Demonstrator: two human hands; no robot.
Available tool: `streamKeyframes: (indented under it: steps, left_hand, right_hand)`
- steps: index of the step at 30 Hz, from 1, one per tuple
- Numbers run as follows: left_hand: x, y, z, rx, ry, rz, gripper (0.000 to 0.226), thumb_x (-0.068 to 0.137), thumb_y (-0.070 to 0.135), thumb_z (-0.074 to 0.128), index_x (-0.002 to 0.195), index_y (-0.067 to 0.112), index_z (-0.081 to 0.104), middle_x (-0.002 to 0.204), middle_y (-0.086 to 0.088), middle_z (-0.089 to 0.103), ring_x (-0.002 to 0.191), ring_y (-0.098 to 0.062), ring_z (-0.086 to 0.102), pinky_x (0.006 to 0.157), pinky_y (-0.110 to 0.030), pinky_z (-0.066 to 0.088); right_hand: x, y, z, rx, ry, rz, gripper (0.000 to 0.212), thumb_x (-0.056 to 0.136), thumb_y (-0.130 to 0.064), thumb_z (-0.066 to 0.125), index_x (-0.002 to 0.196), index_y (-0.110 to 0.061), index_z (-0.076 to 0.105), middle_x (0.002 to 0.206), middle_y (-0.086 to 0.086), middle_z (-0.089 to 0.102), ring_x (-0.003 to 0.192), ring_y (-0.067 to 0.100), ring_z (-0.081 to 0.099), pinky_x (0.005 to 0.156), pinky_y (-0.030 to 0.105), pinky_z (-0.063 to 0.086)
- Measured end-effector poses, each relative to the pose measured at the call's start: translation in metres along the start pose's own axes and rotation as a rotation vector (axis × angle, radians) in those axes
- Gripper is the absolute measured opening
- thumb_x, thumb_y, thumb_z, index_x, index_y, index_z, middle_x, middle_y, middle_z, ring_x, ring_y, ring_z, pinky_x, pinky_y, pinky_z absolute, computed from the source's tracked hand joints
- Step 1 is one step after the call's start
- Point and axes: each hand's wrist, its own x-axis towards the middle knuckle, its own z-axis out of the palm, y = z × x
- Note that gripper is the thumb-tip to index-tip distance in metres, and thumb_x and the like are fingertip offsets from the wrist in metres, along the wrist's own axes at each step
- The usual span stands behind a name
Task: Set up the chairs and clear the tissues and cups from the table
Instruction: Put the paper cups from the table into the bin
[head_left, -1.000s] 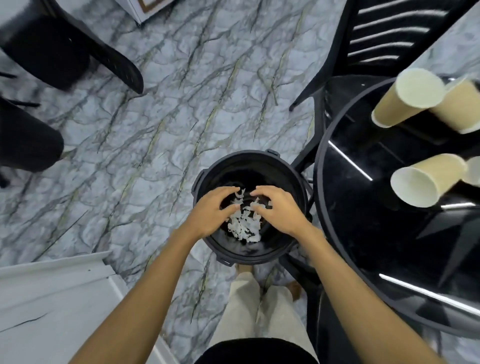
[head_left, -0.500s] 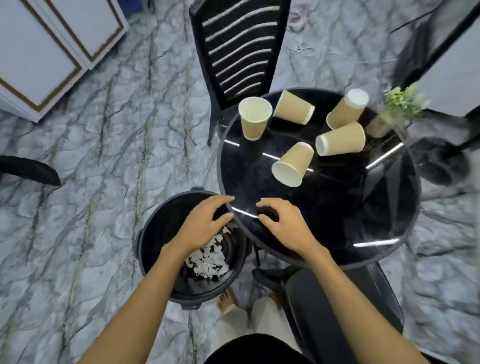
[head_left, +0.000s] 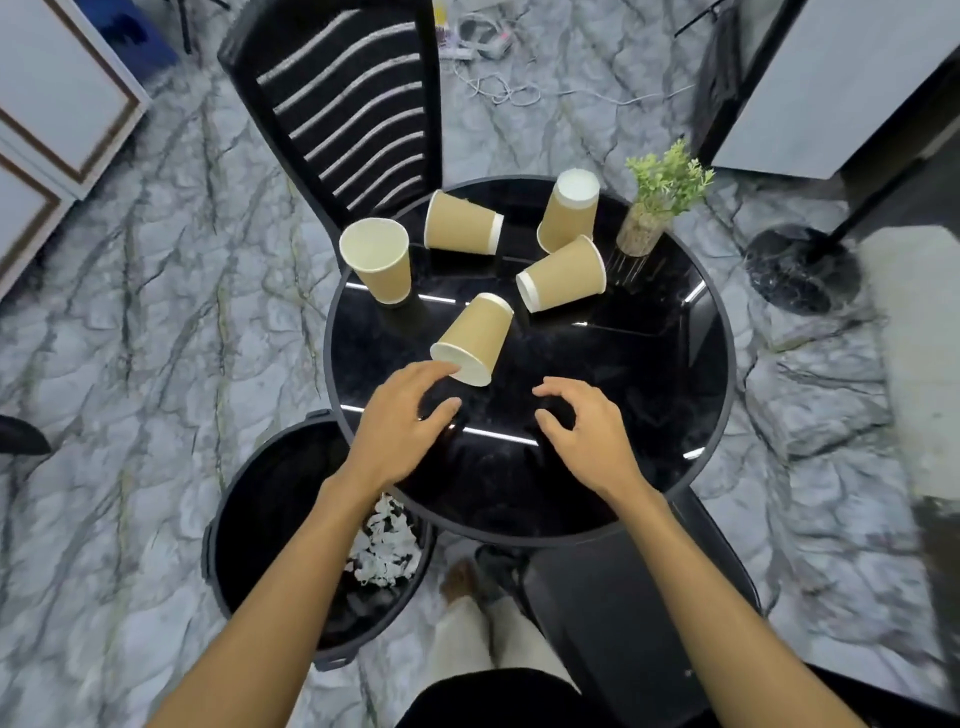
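Several tan paper cups are on the round black table. One cup stands upright at the far left, one stands upside down, and three lie on their sides. My left hand hovers over the table, its fingertips at the rim of the nearest fallen cup, holding nothing. My right hand hovers beside it with loosely curled fingers, empty. White tissue scraps lie in the black bin at the table's left.
A black slatted chair stands behind the table and another black chair is tucked under its near edge. A small potted plant sits on the table's far right. A black stand base and cables lie on the marble floor.
My hands left the bin after dropping tissue scraps and moved up over the table toward the cups. The view swung from the bin to the tabletop.
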Motion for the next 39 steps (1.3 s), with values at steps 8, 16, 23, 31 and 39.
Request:
streamKeyframes:
  steps: [8, 16, 23, 31, 39]
  left_hand:
    - [0.064, 0.011, 0.001, 0.036, 0.038, 0.040, 0.041, 0.092, 0.037, 0.062, 0.132, 0.029, 0.058, 0.139, 0.011, 0.053, 0.128, -0.010, 0.047, 0.109, -0.040, 0.038]
    - [0.105, 0.002, 0.015, 0.091, -0.040, -0.013, 0.051, 0.088, 0.046, 0.064, 0.137, 0.036, 0.053, 0.151, 0.015, 0.038, 0.137, -0.008, 0.035, 0.113, -0.041, 0.032]
    - [0.108, -0.009, 0.032, 0.034, -0.106, -0.106, 0.059, 0.082, 0.051, 0.066, 0.137, 0.046, 0.046, 0.153, 0.026, 0.026, 0.137, -0.004, 0.035, 0.100, -0.037, 0.041]
    - [0.107, -0.013, 0.036, -0.065, -0.066, -0.132, 0.056, 0.082, 0.043, 0.070, 0.134, 0.048, 0.050, 0.149, 0.031, 0.031, 0.133, 0.004, 0.036, 0.103, -0.036, 0.037]
    - [0.084, -0.018, 0.017, -0.079, 0.014, -0.146, 0.056, 0.080, 0.040, 0.070, 0.132, 0.048, 0.052, 0.149, 0.027, 0.036, 0.133, 0.001, 0.039, 0.104, -0.034, 0.036]
  right_hand:
    - [0.057, 0.000, -0.016, -0.022, 0.155, -0.036, 0.030, 0.090, -0.026, 0.064, 0.120, -0.025, 0.064, 0.138, -0.007, 0.055, 0.132, 0.011, 0.041, 0.110, 0.030, 0.028]
    - [0.126, 0.001, -0.020, -0.188, 0.302, -0.132, 0.037, 0.083, -0.031, 0.069, 0.118, -0.021, 0.064, 0.138, 0.001, 0.054, 0.131, 0.022, 0.042, 0.107, 0.044, 0.034]
    - [0.171, 0.014, -0.013, -0.386, 0.291, -0.112, 0.047, 0.080, -0.047, 0.066, 0.122, -0.026, 0.062, 0.154, 0.007, 0.035, 0.145, 0.028, 0.024, 0.114, 0.054, 0.023]
    - [0.184, 0.023, 0.000, -0.407, 0.314, -0.061, 0.052, 0.072, -0.050, 0.071, 0.118, -0.027, 0.062, 0.154, 0.006, 0.033, 0.145, 0.034, 0.021, 0.110, 0.055, 0.029]
    - [0.154, 0.013, -0.007, -0.259, 0.285, -0.101, 0.048, 0.072, -0.049, 0.073, 0.114, -0.027, 0.068, 0.146, 0.004, 0.045, 0.142, 0.032, 0.024, 0.110, 0.053, 0.029]
